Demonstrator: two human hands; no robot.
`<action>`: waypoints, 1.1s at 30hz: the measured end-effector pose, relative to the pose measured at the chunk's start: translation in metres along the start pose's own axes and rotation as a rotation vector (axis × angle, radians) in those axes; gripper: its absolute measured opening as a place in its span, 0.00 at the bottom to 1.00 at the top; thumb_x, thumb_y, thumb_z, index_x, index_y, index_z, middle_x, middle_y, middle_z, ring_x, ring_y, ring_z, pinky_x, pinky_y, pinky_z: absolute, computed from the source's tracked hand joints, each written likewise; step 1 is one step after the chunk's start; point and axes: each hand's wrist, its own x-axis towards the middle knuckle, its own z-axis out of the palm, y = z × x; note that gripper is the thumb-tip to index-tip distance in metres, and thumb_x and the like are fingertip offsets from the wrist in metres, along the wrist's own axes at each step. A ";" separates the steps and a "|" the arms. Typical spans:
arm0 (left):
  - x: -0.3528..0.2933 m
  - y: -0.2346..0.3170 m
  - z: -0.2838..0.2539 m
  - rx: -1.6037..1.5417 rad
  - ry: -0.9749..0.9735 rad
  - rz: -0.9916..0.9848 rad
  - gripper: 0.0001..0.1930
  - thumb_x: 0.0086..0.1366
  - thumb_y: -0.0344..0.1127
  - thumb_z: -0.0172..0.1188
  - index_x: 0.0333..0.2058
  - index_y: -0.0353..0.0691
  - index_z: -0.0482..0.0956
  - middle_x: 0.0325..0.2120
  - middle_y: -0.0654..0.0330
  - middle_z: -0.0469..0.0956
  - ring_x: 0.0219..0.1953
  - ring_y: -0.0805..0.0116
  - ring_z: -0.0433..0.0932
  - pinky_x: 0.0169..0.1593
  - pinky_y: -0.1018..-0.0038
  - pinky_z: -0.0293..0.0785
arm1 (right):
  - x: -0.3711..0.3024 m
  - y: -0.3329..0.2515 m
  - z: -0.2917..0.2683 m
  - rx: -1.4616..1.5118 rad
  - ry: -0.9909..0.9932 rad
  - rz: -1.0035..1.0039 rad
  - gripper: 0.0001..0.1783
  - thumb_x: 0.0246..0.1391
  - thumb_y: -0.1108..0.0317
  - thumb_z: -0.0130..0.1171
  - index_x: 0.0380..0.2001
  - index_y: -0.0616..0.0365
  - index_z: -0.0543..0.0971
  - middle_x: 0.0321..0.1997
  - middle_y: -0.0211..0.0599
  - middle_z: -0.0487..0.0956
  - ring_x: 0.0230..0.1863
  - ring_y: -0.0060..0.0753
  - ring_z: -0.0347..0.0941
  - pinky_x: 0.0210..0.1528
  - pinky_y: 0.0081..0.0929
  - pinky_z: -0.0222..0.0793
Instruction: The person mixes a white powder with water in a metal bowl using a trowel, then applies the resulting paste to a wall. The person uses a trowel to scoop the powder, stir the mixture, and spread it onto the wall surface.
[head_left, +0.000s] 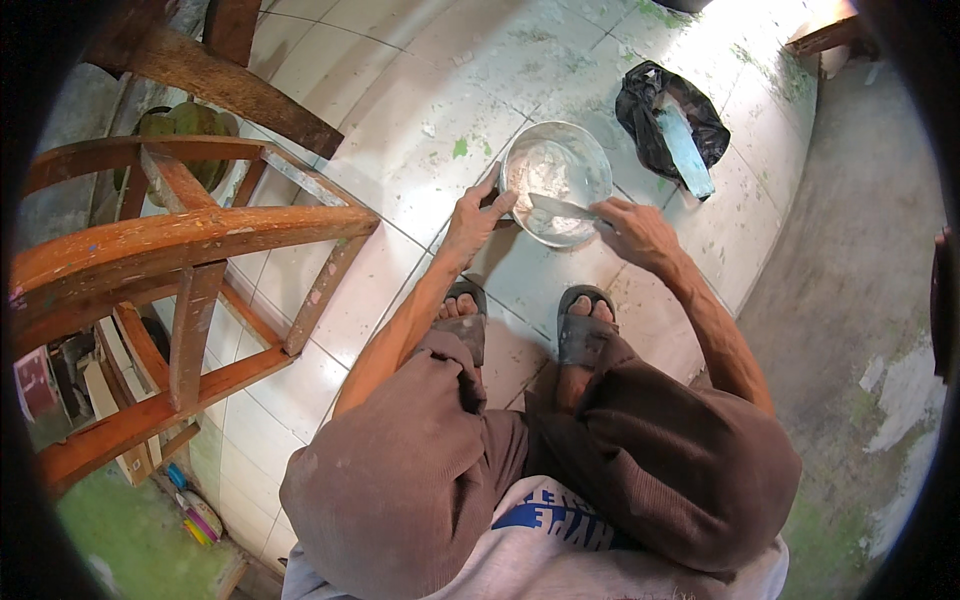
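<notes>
The metal bowl (590,163) is showing silver-grey, its paste (545,182) whitish; the plastic bag (641,130) is appearing black, the trousers (395,480) are displaying fine-ribbed brown, and white floor tiles (420,105) are bearing green flecks.

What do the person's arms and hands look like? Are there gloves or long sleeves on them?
The left hand and right hand are bare, with no gloves. Both forearms look slim, and no sleeves show on them. I see no watch or bracelet on the wrists. The fingers are partly hidden, so I can't tell about rings.
</notes>
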 end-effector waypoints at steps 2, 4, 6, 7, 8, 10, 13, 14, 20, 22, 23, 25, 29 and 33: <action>0.002 -0.003 -0.002 0.038 -0.002 0.010 0.40 0.68 0.48 0.65 0.70 0.35 0.58 0.61 0.51 0.72 0.60 0.67 0.72 0.63 0.71 0.68 | 0.004 0.005 -0.004 0.010 0.108 0.003 0.15 0.60 0.65 0.59 0.50 0.53 0.78 0.43 0.42 0.81 0.40 0.51 0.80 0.39 0.43 0.74; 0.005 -0.010 -0.008 0.060 -0.003 -0.004 0.40 0.68 0.49 0.65 0.70 0.35 0.58 0.61 0.51 0.72 0.60 0.66 0.72 0.64 0.70 0.68 | 0.019 0.007 -0.006 -0.040 0.143 0.052 0.15 0.60 0.65 0.59 0.50 0.53 0.78 0.42 0.41 0.81 0.39 0.52 0.79 0.39 0.44 0.74; 0.008 -0.015 -0.008 0.097 -0.005 -0.007 0.40 0.67 0.49 0.65 0.70 0.36 0.59 0.61 0.51 0.72 0.60 0.66 0.72 0.64 0.70 0.68 | 0.028 0.012 -0.004 -0.097 0.193 0.053 0.15 0.60 0.65 0.59 0.50 0.53 0.77 0.40 0.41 0.80 0.38 0.53 0.78 0.39 0.45 0.73; 0.007 -0.013 -0.006 0.125 0.003 -0.005 0.40 0.67 0.49 0.66 0.70 0.37 0.59 0.61 0.51 0.72 0.60 0.66 0.72 0.64 0.70 0.68 | 0.027 0.013 -0.001 -0.095 0.170 0.031 0.15 0.60 0.65 0.59 0.50 0.53 0.77 0.40 0.41 0.80 0.38 0.53 0.79 0.39 0.45 0.73; 0.006 -0.011 -0.005 0.153 0.011 -0.004 0.40 0.67 0.49 0.66 0.70 0.37 0.59 0.61 0.51 0.72 0.60 0.66 0.72 0.64 0.70 0.68 | 0.025 0.014 0.000 -0.092 0.146 0.010 0.15 0.60 0.65 0.59 0.50 0.53 0.77 0.40 0.41 0.80 0.38 0.52 0.79 0.38 0.44 0.73; 0.003 -0.014 -0.004 0.146 0.021 -0.001 0.42 0.64 0.54 0.67 0.70 0.39 0.62 0.59 0.45 0.70 0.61 0.58 0.70 0.64 0.67 0.67 | 0.017 0.011 0.001 -0.072 0.074 -0.017 0.15 0.60 0.65 0.59 0.49 0.53 0.77 0.40 0.41 0.80 0.37 0.52 0.79 0.38 0.44 0.74; 0.004 -0.016 -0.006 0.112 0.031 -0.003 0.43 0.62 0.56 0.68 0.69 0.40 0.63 0.57 0.42 0.68 0.61 0.54 0.69 0.64 0.66 0.66 | 0.002 0.002 -0.002 -0.042 -0.036 -0.035 0.14 0.60 0.65 0.59 0.49 0.54 0.78 0.40 0.41 0.80 0.37 0.52 0.79 0.38 0.44 0.74; 0.005 -0.015 -0.007 0.099 0.032 -0.003 0.43 0.62 0.55 0.68 0.69 0.41 0.64 0.57 0.42 0.68 0.61 0.54 0.69 0.64 0.66 0.66 | -0.001 0.001 -0.003 -0.048 -0.046 -0.045 0.14 0.61 0.65 0.59 0.49 0.54 0.78 0.40 0.41 0.80 0.38 0.52 0.79 0.38 0.44 0.74; -0.002 0.008 0.003 0.079 -0.021 -0.020 0.41 0.64 0.52 0.67 0.69 0.40 0.63 0.56 0.43 0.69 0.61 0.55 0.68 0.63 0.65 0.69 | 0.023 0.008 -0.007 -0.066 0.205 0.034 0.13 0.61 0.65 0.59 0.48 0.54 0.79 0.41 0.40 0.81 0.38 0.51 0.79 0.38 0.42 0.75; 0.001 -0.001 0.000 0.121 -0.013 -0.016 0.40 0.65 0.50 0.67 0.69 0.39 0.63 0.56 0.43 0.69 0.60 0.56 0.69 0.60 0.66 0.72 | 0.025 0.006 -0.004 -0.065 0.177 0.014 0.13 0.61 0.65 0.59 0.48 0.53 0.79 0.41 0.40 0.81 0.38 0.51 0.80 0.38 0.42 0.75; 0.002 -0.004 -0.002 0.142 -0.004 -0.012 0.40 0.65 0.50 0.67 0.69 0.38 0.62 0.56 0.44 0.69 0.59 0.57 0.70 0.59 0.67 0.74 | 0.022 0.002 -0.002 -0.038 0.133 0.005 0.13 0.61 0.65 0.59 0.48 0.53 0.79 0.41 0.40 0.81 0.38 0.51 0.80 0.38 0.42 0.75; 0.002 -0.006 0.000 0.069 -0.001 -0.015 0.41 0.64 0.51 0.67 0.69 0.37 0.62 0.56 0.44 0.69 0.59 0.57 0.70 0.59 0.67 0.73 | 0.012 -0.005 -0.001 -0.010 0.051 -0.012 0.13 0.61 0.65 0.59 0.48 0.53 0.79 0.41 0.40 0.81 0.39 0.51 0.80 0.38 0.43 0.75; 0.003 -0.013 -0.002 0.080 0.021 0.025 0.43 0.63 0.55 0.67 0.69 0.37 0.62 0.57 0.43 0.69 0.61 0.55 0.69 0.63 0.65 0.68 | -0.005 -0.006 -0.004 -0.030 -0.016 -0.015 0.15 0.60 0.65 0.60 0.50 0.51 0.79 0.42 0.39 0.81 0.39 0.50 0.80 0.39 0.42 0.76; -0.003 0.005 0.005 0.147 0.002 -0.008 0.39 0.66 0.45 0.67 0.70 0.38 0.60 0.60 0.49 0.72 0.60 0.64 0.70 0.61 0.69 0.71 | 0.005 0.016 -0.004 -0.060 0.161 0.040 0.14 0.60 0.66 0.59 0.50 0.51 0.79 0.44 0.38 0.81 0.40 0.49 0.80 0.39 0.41 0.76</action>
